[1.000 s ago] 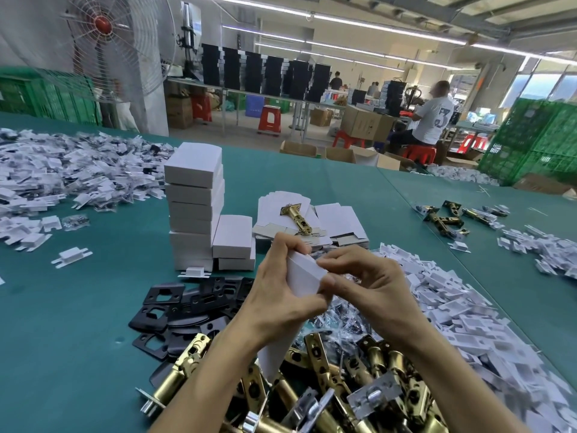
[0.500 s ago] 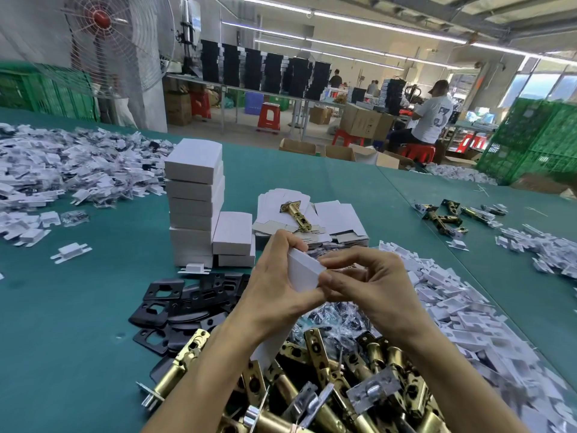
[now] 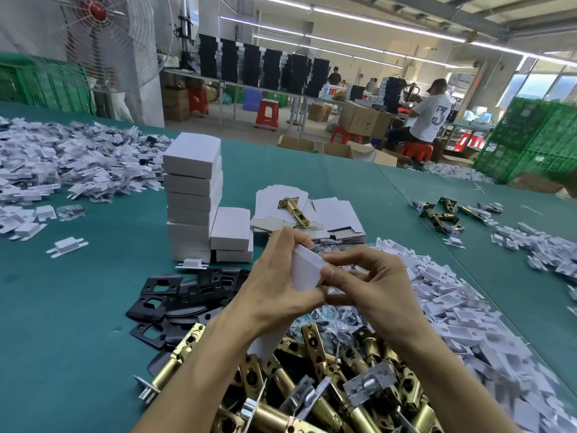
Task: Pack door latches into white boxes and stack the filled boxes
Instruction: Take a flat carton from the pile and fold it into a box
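A white box (image 3: pixel 304 270) stands on end between my hands above the green table. My left hand (image 3: pixel 281 282) grips its side, and my right hand (image 3: pixel 371 282) pinches its top end with thumb and fingers. What the box holds is hidden. Below my wrists lies a heap of brass door latches (image 3: pixel 327 379). Behind the hands rises a tall stack of filled white boxes (image 3: pixel 192 195), with a short stack of two boxes (image 3: pixel 232 234) beside it. Flat unfolded box blanks (image 3: pixel 331 210) lie further back, one brass latch (image 3: pixel 295 210) on top.
Black strike plates (image 3: pixel 175 301) lie left of the latches. Small white plastic parts are heaped at right (image 3: pixel 452 307) and far left (image 3: pixel 62 160). More latches (image 3: pixel 443 214) lie at the far right. A person in a white shirt (image 3: pixel 427 117) sits beyond the table.
My right fingers have shifted slightly on the box's top end. The box stays in the same place between both hands.
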{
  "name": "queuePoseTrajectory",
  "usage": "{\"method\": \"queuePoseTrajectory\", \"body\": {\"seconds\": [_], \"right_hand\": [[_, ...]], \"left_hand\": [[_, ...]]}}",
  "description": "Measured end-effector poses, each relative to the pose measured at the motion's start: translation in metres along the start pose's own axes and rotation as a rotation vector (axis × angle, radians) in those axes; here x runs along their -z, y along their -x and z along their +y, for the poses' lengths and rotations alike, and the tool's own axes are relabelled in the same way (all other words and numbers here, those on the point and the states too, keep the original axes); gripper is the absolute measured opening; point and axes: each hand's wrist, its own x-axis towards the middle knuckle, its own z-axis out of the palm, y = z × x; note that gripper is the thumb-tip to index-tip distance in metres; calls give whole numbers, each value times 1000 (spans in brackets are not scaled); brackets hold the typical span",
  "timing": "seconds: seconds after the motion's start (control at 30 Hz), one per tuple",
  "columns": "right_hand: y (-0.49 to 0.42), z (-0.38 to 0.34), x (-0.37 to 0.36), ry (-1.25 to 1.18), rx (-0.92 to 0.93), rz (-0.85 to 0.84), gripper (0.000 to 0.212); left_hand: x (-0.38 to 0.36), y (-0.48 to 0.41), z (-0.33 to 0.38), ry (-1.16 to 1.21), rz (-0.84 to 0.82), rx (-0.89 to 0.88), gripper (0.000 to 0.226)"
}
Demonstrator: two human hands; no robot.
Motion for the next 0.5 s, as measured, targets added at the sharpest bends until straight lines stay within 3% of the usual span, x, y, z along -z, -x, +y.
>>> {"method": "queuePoseTrajectory", "body": {"seconds": [0.23,0.33,0.5], "right_hand": [[0,-2,-8,281,136,16,21],[2,1,-9,214,119,17,16],[6,8,-15,193,106,14,31]], "left_hand": [[-1,-1,-2,20,83,43,52],[1,-1,1,37,105,31,54],[0,-1,9,-14,85,-52,55]]}}
